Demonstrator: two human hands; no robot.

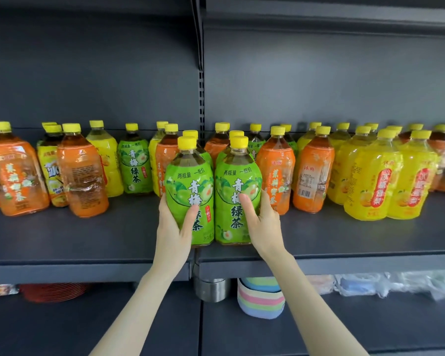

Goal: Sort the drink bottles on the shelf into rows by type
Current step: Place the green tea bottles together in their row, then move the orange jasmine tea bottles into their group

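Note:
Two green-labelled tea bottles stand side by side near the front edge of the dark shelf (88,235), each with another green bottle right behind it. My left hand (174,227) grips the left green bottle (190,181) low on its side. My right hand (261,222) grips the right green bottle (238,176) from its right side. One more green bottle (135,168) stands further back on the left. Orange-labelled bottles (81,176) and yellow-labelled bottles (370,181) are mixed along the back of the shelf, all with yellow caps.
The shelf's front strip to the left and right of my hands is bare. An upright slotted post (201,98) divides the back panel. Below, a lower shelf holds red plates (52,291), a metal pot (211,289), stacked pastel bowls (261,299) and wrapped packs (370,286).

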